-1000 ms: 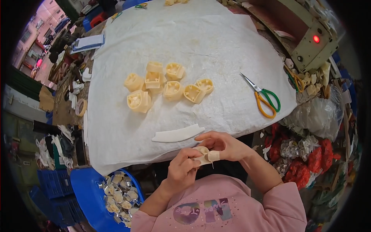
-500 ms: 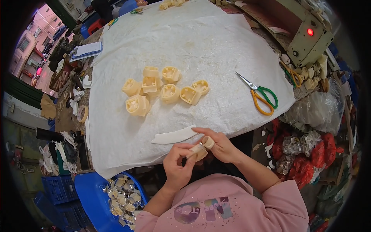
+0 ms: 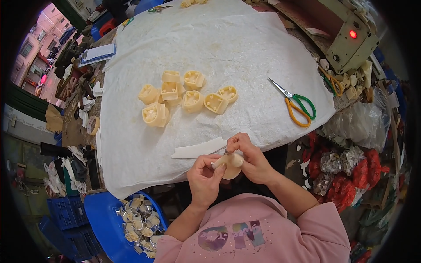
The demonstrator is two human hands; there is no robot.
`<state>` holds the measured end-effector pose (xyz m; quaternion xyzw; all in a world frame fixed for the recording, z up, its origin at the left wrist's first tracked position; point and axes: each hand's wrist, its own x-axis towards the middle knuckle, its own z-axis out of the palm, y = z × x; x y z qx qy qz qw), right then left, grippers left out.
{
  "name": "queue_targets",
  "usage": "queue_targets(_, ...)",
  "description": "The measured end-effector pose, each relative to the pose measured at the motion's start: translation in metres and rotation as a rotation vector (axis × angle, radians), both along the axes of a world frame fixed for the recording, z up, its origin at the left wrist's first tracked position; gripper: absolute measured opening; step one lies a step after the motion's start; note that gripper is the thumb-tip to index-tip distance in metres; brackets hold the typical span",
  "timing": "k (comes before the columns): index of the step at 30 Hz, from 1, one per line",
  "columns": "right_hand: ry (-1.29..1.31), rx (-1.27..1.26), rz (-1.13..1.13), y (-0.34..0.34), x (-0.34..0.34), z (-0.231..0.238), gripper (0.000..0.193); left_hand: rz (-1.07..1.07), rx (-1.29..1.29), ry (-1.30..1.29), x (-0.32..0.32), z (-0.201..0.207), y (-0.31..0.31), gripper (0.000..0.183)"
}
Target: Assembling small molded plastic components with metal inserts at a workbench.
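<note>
My left hand (image 3: 204,177) grips a cream-coloured moulded piece (image 3: 230,172) in front of my chest, its thumb pressed against the face. Against the upper right of that piece, my right hand (image 3: 251,160) has its thumb and forefinger pinched together at the rim. A small rounded cream part (image 3: 238,160) shows under the right fingers; whether it is separate from the piece I cannot tell. Just beyond the hands, a curved white strip (image 3: 198,148) lies on the white cloth (image 3: 245,65). Several hollow cream moulded pieces (image 3: 193,101) stand grouped farther out on the cloth.
Scissors (image 3: 294,102) with green and orange handles lie to the right. A blue tub (image 3: 103,221) of cream and silvery pieces sits low on the left. A clipboard (image 3: 97,54) and a tape roll (image 3: 93,125) line the left side. A metal machine (image 3: 342,39) with a lit red lamp occupies the far right.
My right hand has drawn back from the white strip's end, its forefinger curling in to pinch at the cream piece's rim. The piece has turned, showing more of its rounded face.
</note>
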<state>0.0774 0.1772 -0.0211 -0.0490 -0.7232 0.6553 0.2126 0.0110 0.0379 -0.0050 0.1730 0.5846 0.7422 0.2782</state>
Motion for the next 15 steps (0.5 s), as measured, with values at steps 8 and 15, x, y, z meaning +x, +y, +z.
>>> queue_targets(8, 0.135, 0.541, -0.307, -0.008, 0.006, 0.004, 0.016, -0.049, -0.029, 0.203, 0.007, -0.006, 0.002, 0.02)
queue_targets(15, 0.133, -0.153, -0.029, 0.002, 0.005, 0.008, 0.028, 0.073, -0.049, 0.517, -0.016, -0.012, -0.004, 0.014)
